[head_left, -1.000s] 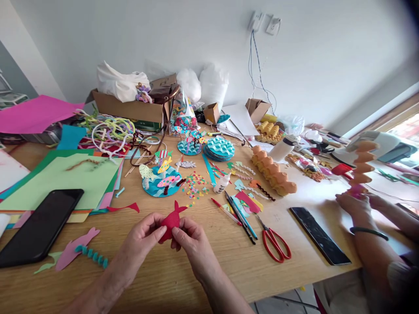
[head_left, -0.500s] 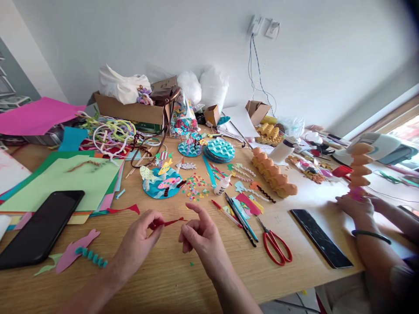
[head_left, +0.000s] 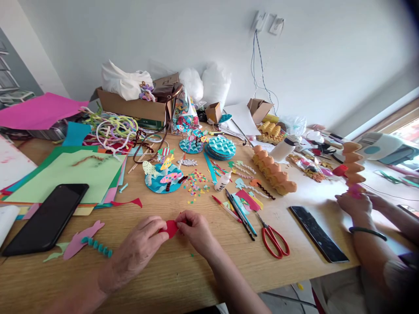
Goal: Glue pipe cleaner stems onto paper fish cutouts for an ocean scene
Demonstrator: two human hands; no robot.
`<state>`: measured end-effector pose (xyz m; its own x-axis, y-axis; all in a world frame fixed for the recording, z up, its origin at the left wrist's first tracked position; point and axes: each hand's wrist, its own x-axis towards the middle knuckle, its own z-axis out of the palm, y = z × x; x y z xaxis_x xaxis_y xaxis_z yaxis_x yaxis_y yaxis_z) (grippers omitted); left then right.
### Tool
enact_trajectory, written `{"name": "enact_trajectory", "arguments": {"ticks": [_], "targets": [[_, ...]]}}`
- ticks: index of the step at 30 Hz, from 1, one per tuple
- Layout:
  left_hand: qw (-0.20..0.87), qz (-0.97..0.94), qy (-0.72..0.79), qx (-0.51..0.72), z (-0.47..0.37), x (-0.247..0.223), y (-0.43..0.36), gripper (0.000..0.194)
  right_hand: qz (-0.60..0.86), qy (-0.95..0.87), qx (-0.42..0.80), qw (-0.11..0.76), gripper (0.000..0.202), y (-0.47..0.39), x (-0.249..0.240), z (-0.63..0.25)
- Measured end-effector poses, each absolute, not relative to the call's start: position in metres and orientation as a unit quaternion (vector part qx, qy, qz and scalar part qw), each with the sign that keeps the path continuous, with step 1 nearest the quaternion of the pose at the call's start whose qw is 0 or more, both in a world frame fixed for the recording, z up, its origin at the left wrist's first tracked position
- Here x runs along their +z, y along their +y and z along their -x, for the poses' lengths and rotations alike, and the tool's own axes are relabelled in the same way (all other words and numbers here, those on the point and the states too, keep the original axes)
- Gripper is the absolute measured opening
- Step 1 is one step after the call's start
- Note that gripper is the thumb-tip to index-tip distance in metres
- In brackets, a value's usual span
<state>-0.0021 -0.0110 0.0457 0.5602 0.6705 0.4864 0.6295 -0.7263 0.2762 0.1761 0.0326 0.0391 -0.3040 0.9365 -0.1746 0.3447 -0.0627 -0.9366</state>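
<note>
The left hand (head_left: pixel 139 244) and right hand (head_left: pixel 195 230) pinch a flat red fish cutout (head_left: pixel 171 229), its rounded body between their fingertips. Left of the fingers lies a wavy, fuzzy turquoise pipe cleaner (head_left: pixel 97 247).

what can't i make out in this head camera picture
Head view: the full outline of the red paper, covered by fingers of the left hand and right hand.
Head view: the print on the glue bottle, too small to read.
Head view: the rest of the white thing, cut off by the left edge.
Head view: what the white bag holds, hidden by its sides.
</note>
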Motion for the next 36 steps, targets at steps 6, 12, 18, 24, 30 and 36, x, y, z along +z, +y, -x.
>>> {"name": "enact_trajectory", "arguments": {"ticks": [6,12,18,24,30,36], "targets": [[0.087,-0.906,0.355,0.214,0.001,0.042,-0.013,0.019,0.517,-0.778,0.332,0.128,0.033,0.041,0.044,-0.169],[0.057,-0.912,0.351,0.203,0.011,0.029,-0.011,0.030,0.502,-0.828,0.239,0.076,0.030,0.047,0.051,-0.165],[0.008,-0.918,0.360,0.166,0.018,0.007,-0.008,0.034,0.500,-0.841,0.157,0.135,0.020,0.038,0.056,-0.167],[0.095,-0.905,0.375,0.180,0.012,0.028,-0.009,0.038,0.448,-0.880,0.143,0.071,0.014,0.023,0.041,-0.158],[0.127,-0.878,0.430,0.168,0.032,0.061,0.009,0.033,0.461,-0.872,0.140,0.089,0.016,0.024,0.029,-0.153],[0.107,-0.790,0.574,0.184,0.080,0.075,0.056,0.027,0.439,-0.871,0.164,0.146,0.018,0.016,0.049,-0.160]]}}
